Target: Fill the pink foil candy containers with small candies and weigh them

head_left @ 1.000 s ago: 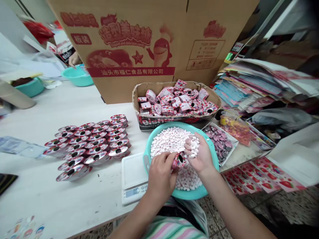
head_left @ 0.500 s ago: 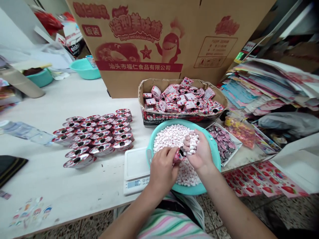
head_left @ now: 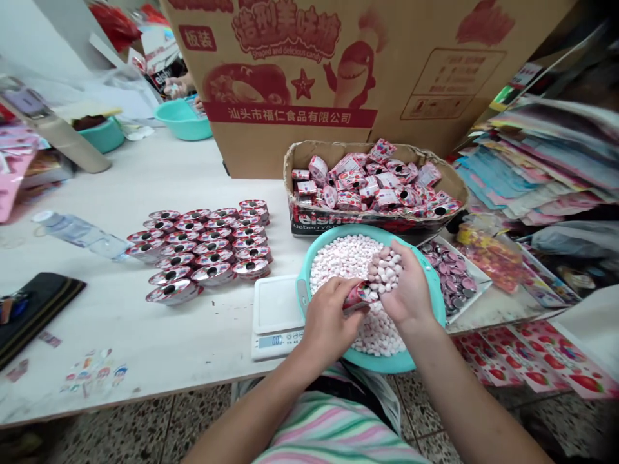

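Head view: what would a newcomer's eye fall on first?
Probably the large brown cardboard carton printed in red, across the top middle. Next, the round turquoise plastic basin of small white oval pieces, right of centre, where the right hand cups some beside the small reddish printed container in the left hand. Then the rows of red-and-silver oval containers on the white table, left of the basin.

White candies (head_left: 386,270) beside red box (head_left: 356,294)
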Tool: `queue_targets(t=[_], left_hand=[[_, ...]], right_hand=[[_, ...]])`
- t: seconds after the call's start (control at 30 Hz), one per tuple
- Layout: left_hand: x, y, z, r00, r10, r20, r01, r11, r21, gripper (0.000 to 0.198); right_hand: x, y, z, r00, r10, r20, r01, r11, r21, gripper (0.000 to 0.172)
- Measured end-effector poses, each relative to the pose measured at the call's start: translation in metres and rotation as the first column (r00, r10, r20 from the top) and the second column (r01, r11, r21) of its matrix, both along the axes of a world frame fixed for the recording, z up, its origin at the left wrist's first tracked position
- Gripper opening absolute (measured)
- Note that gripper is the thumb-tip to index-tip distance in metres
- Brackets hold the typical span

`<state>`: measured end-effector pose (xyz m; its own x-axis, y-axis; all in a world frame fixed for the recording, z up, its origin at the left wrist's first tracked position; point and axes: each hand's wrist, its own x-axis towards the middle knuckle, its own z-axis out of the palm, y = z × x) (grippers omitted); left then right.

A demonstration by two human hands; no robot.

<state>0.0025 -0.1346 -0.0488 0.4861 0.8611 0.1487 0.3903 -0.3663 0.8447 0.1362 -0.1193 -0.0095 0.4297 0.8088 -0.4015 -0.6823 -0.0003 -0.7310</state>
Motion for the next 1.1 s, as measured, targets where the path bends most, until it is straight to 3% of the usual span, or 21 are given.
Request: queue_targets(t=[0.23, 0.4, 0.9, 1.1], left_hand=[[-0.0002, -0.002, -0.0025, 0.999, 0.032, -0.017, -0.032, 0.999, -0.007, 0.045], [-0.0007, -0.003, -0.0017, 0.998, 0.013, -0.056, -0.011, 0.999, 0.042, 0.047], [0.0014, -0.0058, -0.0073, 0.998, 0.044, -0.035, -0.044, 0.999, -0.009, 0.048], [0.0018, -0.0082, -0.0095, 0.999, 0.044, -0.023, -0.044, 0.999, 0.016, 0.046]], right_hand=[[-0.0018, -0.0007, -0.0031, 0.996, 0.063, 0.067, -0.063, 0.998, -0.004, 0.024], [-0.0028, 0.0006, -0.0032, 0.996, 0.053, 0.073, -0.051, 0.998, -0.023, 0.025], [-0.0063, -0.0049, -0.0056, 0.988, 0.051, 0.145, -0.056, 0.998, 0.033, 0.027], [-0.0079, -0.0036, -0.0059, 0.988, -0.001, 0.157, -0.003, 1.0, 0.026, 0.024]])
